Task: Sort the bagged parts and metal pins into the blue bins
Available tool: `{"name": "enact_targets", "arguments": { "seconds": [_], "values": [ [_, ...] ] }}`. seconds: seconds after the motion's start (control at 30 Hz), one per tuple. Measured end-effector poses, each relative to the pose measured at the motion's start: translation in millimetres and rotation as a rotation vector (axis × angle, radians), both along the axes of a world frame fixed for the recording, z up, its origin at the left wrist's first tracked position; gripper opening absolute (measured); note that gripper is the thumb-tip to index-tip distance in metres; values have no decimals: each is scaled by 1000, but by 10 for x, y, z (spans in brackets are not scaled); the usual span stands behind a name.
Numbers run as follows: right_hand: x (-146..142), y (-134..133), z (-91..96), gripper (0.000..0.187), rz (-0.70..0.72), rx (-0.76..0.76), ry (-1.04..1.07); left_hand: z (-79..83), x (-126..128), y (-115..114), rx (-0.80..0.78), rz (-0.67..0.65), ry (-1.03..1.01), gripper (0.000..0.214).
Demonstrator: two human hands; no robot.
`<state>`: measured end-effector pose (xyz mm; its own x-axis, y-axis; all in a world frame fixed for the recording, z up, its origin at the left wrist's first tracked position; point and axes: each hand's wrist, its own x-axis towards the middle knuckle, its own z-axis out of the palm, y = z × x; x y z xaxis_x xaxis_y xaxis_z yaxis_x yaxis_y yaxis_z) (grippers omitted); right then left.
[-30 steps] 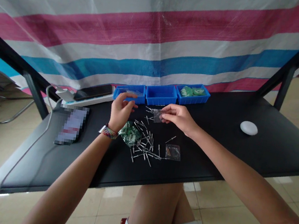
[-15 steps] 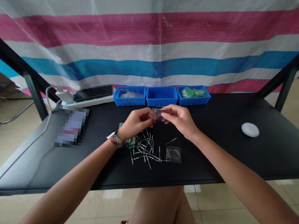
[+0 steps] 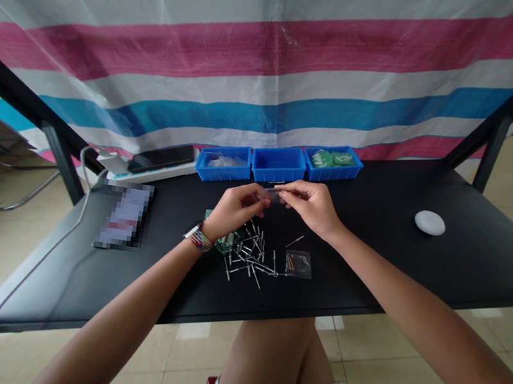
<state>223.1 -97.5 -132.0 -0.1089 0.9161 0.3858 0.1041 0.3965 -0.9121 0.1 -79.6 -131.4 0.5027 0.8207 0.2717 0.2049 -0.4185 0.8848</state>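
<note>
1. Left hand [image 3: 243,208]: fingers curled, grasping the near-left side of a small, clear plastic bag [image 3: 274,195]; a multicoloured woven band [image 3: 203,239] circles its wrist.
2. Right hand [image 3: 311,207]: thumb and fingers pinched on the bag's other side. The bag sits between both hands, above the surface [image 3: 365,242], a black, flat top. Contents too small for me to make out.
3. Nearer the person, just past the left hand: a loose heap of thin, silver-coloured metal pins [image 3: 253,258], crossing at all angles. A green plastic packet [image 3: 227,242] lies at their left, partly hidden by that hand.
4. Right of the heap: a flat, clear plastic packet [image 3: 298,264] with orange-brown slivers inside.
5. Beyond the hands, a row of three blue plastic bins [image 3: 279,173]; left one holds crumpled clear plastic, right one green packets.
6. Far right: a smooth, white, oval object [image 3: 429,223], well apart.
</note>
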Motion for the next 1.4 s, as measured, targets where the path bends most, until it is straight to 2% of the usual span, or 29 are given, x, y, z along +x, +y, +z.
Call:
{"name": "enact_targets", "arguments": {
  "seconds": [0.3,0.57,0.67,0.8,0.93,1.17,1.4],
  "values": [
    [-20,17,-32,31,94,-238,167,83,20,-41,-72,32,-53,33],
    [-4,-21,29,28,13,-92,108,147,22,-52,-60,104,-7,41],
    [-4,-36,48,33,50,-120,145,182,21,-67,-53,115,28,49],
    [-20,-51,44,38,68,-140,169,177,16,-61,-185,82,-32,56],
    [-34,-69,39,34,32,-89,106,134,5,-17,-311,74,-127,58],
    [-42,-106,33,31,7,-17,-21,158,-8,-9,-374,21,-251,54],
    [-36,-138,71,35,39,-49,12,111,24,-12,-314,5,-178,38]
  ]
}}
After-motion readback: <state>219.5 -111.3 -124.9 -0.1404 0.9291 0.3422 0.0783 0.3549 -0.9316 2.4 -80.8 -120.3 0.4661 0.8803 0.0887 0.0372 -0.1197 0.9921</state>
